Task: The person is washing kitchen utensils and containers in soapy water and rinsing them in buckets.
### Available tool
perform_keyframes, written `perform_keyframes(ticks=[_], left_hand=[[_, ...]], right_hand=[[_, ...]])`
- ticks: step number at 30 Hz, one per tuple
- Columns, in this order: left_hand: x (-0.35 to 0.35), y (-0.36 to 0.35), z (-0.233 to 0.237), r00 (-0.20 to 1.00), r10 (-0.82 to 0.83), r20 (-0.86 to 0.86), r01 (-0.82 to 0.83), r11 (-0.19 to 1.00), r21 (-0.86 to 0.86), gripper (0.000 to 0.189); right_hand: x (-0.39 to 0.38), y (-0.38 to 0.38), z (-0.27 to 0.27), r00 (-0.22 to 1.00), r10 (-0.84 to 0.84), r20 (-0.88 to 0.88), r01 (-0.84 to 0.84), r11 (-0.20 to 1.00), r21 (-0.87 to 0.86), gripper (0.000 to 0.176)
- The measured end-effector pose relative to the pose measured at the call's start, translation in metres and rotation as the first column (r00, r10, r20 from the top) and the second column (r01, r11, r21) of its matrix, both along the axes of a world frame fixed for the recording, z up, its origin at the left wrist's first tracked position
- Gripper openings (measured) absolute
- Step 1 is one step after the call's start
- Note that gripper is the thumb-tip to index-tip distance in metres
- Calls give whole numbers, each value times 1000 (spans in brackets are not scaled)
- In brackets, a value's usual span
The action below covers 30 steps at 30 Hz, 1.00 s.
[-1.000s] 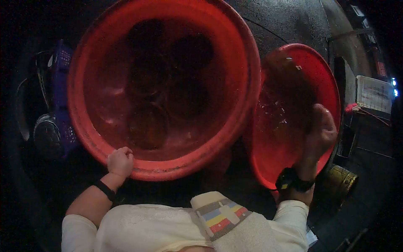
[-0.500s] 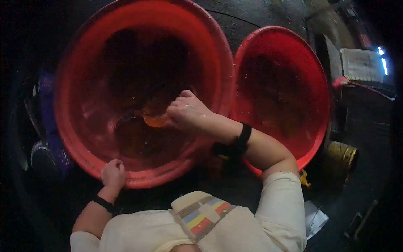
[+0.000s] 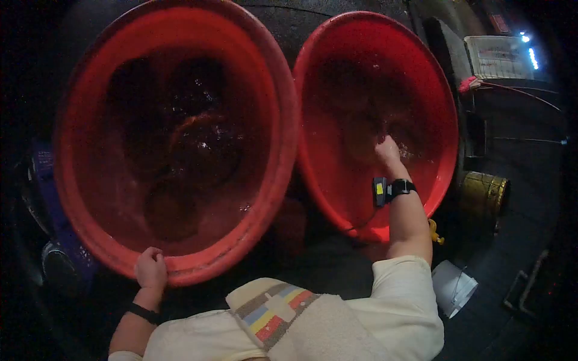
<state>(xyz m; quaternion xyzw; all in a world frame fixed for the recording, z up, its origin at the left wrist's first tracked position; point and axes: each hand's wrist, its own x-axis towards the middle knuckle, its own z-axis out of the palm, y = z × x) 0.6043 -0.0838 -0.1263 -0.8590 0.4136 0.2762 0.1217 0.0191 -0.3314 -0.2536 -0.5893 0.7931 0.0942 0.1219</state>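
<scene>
Two red plastic tubs with dark water stand side by side. My left hand [image 3: 152,269] is closed at the near edge of the larger left tub [image 3: 289,120], its fingers over the rim. My right hand [image 3: 388,151] reaches down into the right tub [image 3: 316,198], at the water. Its fingers are bunched together against something small and dark, too dim to name. Round dark shapes lie under the water in both tubs. An orange streak [image 3: 195,120] shows in the left tub's water.
A white bucket [image 3: 453,289] and a yellowish metal can [image 3: 483,195] stand to the right. A yellow tap-like fitting [image 3: 436,232] is by the right tub. A white basket [image 3: 500,57] sits at the upper right, and a purple crate [image 3: 60,222] at the left.
My right hand has moved from over the left tub, near something orange, into the right tub. My left hand stays at the left tub's rim. The view has shifted right.
</scene>
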Motion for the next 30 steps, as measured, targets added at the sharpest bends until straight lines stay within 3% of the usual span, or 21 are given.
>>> perform_keyframes(ticks=[2,6,10,14,19,23,25,26,27,29,30], left_hand=[[-1,1,0,999,33,-11,-33,999,-5,15],[-11,-4,6,1000,30,-8,-30,999,-33,15],[-1,2,-2,998,-59,28,61,997,-48,17],[-1,-1,0,1000,-16,21,16,1000,-12,17],[7,6,-9,1000,-18,9,19,999,-26,16],[5,4,-3,999,15,-31,-16,999,-39,14],[8,5,-6,999,-32,-24,31,999,-41,13],[9,5,-8,999,-14,-32,13,1000,-27,13],[10,6,-9,999,3,-40,-4,1000,-14,13],[9,5,-8,998,28,-53,-28,1000,-6,13],[7,4,-6,998,36,-60,-37,999,-13,13]], right_hand=[[-6,15,-14,996,69,-56,-54,968,244,34],[0,30,-29,970,226,-92,-153,857,492,33],[20,40,-43,929,361,-79,-242,756,608,32],[32,39,-51,908,413,-70,-272,709,651,30],[58,33,-44,919,391,-37,-309,778,547,29],[88,33,-20,966,251,62,-258,953,159,28],[95,31,-3,962,141,234,-120,987,-103,28],[95,31,8,923,65,379,8,982,-188,28],[93,30,24,793,-55,607,198,965,-171,26],[91,29,58,343,-185,921,538,842,-31,24],[92,26,74,241,-202,949,593,805,21,26]])
